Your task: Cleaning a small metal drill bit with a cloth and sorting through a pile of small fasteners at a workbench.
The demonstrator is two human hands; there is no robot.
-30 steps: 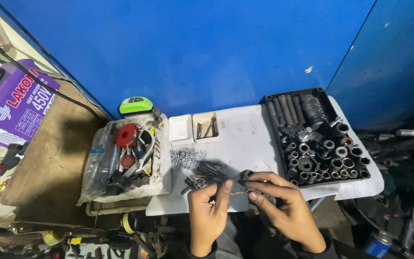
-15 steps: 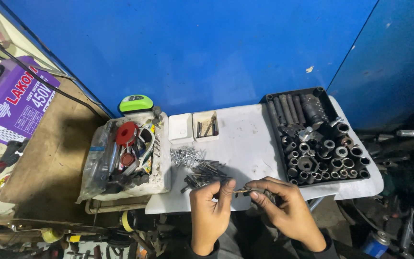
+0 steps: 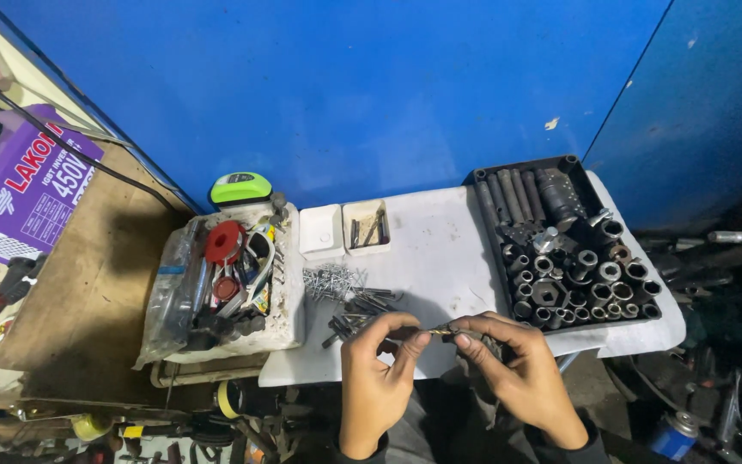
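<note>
Hands are meeting over the near edge of the white tabletop (image 3: 440,249), and a slim brass-coloured bit (image 3: 440,330) is spanning the gap between them. The left hand (image 3: 377,369) is pinching the left end of the bit between thumb and forefinger, with the fingers closed on it. The right hand (image 3: 517,369) is gripping the right end, where the bit is disappearing into a dark cylindrical piece (image 3: 484,341) enclosed by the curled fingers; how far the bit is seated in it cannot be told. The bit is lying roughly level, just above the table edge and clear of the surface. A loose heap of dark screws and bits (image 3: 355,302) is lying just beyond the left fingertips. A black tray of sockets (image 3: 573,258) is sitting to the right, well apart from the hands. A white box of mixed tools (image 3: 234,279) is standing at the left.
</note>
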